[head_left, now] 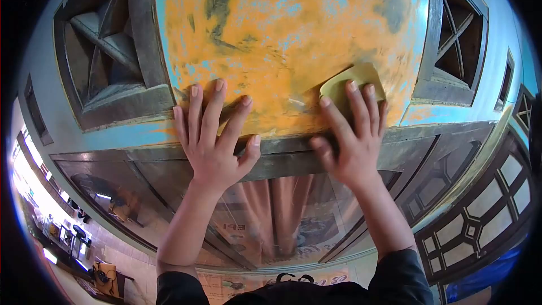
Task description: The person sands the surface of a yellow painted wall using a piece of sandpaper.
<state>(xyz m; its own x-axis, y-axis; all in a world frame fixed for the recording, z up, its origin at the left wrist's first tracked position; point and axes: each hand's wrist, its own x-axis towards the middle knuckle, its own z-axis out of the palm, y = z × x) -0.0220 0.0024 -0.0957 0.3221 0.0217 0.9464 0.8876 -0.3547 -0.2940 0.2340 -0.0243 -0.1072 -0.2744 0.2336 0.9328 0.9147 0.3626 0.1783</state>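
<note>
An orange and blue patchy wall panel (271, 39) fills the top centre, with dark smudges on it. At its lower left edge my left hand (217, 147) rests with fingers spread, holding nothing. To the right, my right hand (355, 141) presses a folded yellow-green sheet, which looks like sandpaper (370, 76), flat against the panel. Its fingertips lie on the sheet, and its thumb is apart, near the panel's lower edge. Part of the sheet is hidden under the fingers.
Dark lattice frames stand left (104, 39) and right (456, 28) of the panel. Below it runs a dark ledge (282, 146) above glass panes. A patterned door or window (471, 226) is at lower right, and a brown chair (107, 278) at lower left.
</note>
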